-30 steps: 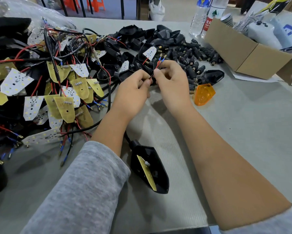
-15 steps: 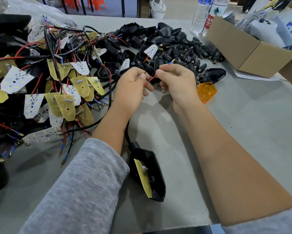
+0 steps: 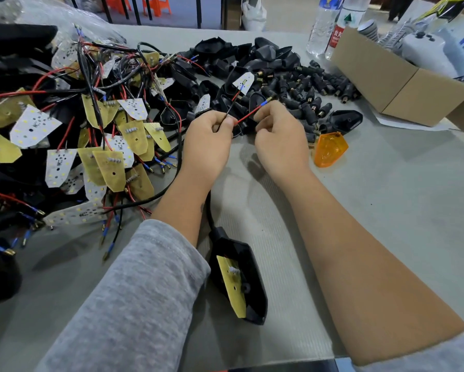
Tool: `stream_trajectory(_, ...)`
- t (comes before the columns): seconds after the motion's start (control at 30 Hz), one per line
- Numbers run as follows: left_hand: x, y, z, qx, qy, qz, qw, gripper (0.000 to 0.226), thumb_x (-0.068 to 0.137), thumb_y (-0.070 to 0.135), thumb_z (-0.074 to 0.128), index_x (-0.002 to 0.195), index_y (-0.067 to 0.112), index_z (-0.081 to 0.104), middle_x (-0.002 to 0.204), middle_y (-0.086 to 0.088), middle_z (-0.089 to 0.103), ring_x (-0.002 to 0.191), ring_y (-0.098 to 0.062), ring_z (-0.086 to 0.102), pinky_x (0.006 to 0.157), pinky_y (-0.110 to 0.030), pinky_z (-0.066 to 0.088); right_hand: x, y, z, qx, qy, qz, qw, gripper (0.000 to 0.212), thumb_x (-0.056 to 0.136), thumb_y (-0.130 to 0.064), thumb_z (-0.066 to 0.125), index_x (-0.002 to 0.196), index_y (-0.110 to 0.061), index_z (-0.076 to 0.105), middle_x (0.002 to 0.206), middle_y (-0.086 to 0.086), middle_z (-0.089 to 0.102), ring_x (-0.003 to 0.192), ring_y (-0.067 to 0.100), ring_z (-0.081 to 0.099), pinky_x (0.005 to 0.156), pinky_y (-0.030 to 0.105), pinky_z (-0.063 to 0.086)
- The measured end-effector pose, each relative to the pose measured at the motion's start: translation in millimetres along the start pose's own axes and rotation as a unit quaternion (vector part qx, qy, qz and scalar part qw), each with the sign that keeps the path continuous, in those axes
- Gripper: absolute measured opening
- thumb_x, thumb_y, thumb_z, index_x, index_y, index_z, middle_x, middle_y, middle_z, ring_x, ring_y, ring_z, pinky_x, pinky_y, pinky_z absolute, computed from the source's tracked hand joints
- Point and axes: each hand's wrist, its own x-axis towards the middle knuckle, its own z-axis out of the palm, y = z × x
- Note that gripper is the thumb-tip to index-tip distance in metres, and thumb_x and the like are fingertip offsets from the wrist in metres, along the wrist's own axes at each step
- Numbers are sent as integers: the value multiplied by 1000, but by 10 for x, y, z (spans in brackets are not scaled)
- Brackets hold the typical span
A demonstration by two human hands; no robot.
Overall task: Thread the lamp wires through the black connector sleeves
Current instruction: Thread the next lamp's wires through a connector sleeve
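My left hand (image 3: pixel 208 142) pinches a red wire (image 3: pixel 248 114) and a thin black wire (image 3: pixel 227 114) near where they leave a black cable. My right hand (image 3: pixel 279 135) pinches the red wire further along, close to its blue-capped end. The cable runs under my left wrist down to a black lamp housing (image 3: pixel 248 277) with a yellow circuit board, lying between my forearms. Loose black connector sleeves (image 3: pixel 311 87) lie in a heap just beyond my hands.
A tangle of wired circuit boards (image 3: pixel 102 135) fills the left of the table. An orange lens (image 3: pixel 329 149) lies right of my right hand. A cardboard box (image 3: pixel 402 84) and water bottles (image 3: pixel 323 22) stand at the back right.
My hands have drawn slightly apart and lowered toward me, and the red wire now stretches taut between them. The lamp housing has slid a little nearer on the table.
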Motion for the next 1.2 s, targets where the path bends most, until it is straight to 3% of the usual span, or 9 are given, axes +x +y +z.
stream_trajectory(0.17, 0, -23, 16, 12, -7, -3, 1000, 20, 98, 9, 48, 91, 18, 64, 77, -1, 61, 72, -12, 52, 70, -27, 46, 65, 87, -79, -175, 49, 26, 983, 33, 72, -1, 49, 98, -18, 58, 106, 5, 58, 104, 29, 46, 83, 36, 35)
stream_trajectory(0.4, -6, -13, -13, -4, 22, 40, 999, 17, 98, 19, 53, 92, 19, 68, 44, 19, 43, 46, 0, 36, 47, -11, 28, 48, 104, -68, -287, 6, 61, 956, 31, 85, -9, 52, 113, -21, 55, 119, 6, 53, 117, 31, 40, 90, 40, 29)
stream_trajectory(0.6, -8, -12, 5, 5, -3, 5, 1000, 19, 101, 16, 46, 90, 20, 61, 68, 8, 58, 65, -8, 50, 67, -25, 44, 66, 123, -109, -280, 14, 27, 959, 32, 84, -5, 54, 114, -15, 55, 114, 10, 59, 112, 33, 45, 89, 41, 38)
stream_trajectory(0.7, 4, -12, 12, -6, -4, -13, 1000, 20, 101, 10, 43, 92, 18, 59, 76, 6, 64, 71, -9, 56, 73, -28, 48, 55, 91, -111, -194, 28, 18, 980, 36, 77, -3, 56, 111, -16, 55, 106, 6, 63, 104, 30, 51, 84, 40, 44)
stream_trajectory(0.8, 10, -18, 8, -25, -5, -22, 999, 23, 98, 2, 42, 91, 17, 58, 77, 2, 65, 59, -2, 55, 64, -22, 46, 3, -23, -68, 48, 10, 16, 999, 33, 75, -2, 58, 105, -16, 57, 86, -2, 61, 80, 15, 55, 73, 33, 48)
stream_trajectory(0.9, 18, -22, -18, -43, -11, -33, 998, 21, 98, 3, 43, 99, 16, 59, 79, 1, 66, 51, 1, 52, 52, -15, 41, -28, -112, -46, 250, 15, 51, 967, 33, 79, 6, 56, 109, -8, 56, 71, -4, 58, 52, 1, 50, 52, 19, 43)
stream_trajectory(0.97, 14, -11, -28, -52, -18, -38, 998, 19, 98, 3, 46, 105, 13, 61, 78, 3, 66, 46, 3, 49, 49, -11, 38, -26, -128, -35, 310, 10, 80, 947, 38, 81, 9, 56, 115, -6, 54, 71, -3, 60, 50, -1, 51, 50, 17, 44)
stream_trajectory(1.07, -1, 19, -23, -54, -27, -34, 998, 14, 95, 4, 55, 103, 8, 65, 74, 3, 65, 47, 5, 50, 52, -10, 38, -9, -124, -25, 378, 10, 108, 919, 44, 80, 13, 56, 118, -9, 51, 74, -1, 64, 67, 11, 63, 71, 34, 60)
stream_trajectory(1.2, -26, 60, -28, -78, -30, -31, 996, 9, 92, 6, 62, 99, 8, 67, 79, -1, 69, 65, -3, 62, 64, -14, 50, 6, -76, -18, 392, 28, 101, 914, 42, 78, 14, 54, 102, -19, 49, 78, 10, 67, 78, 30, 63, 83, 61, 54)
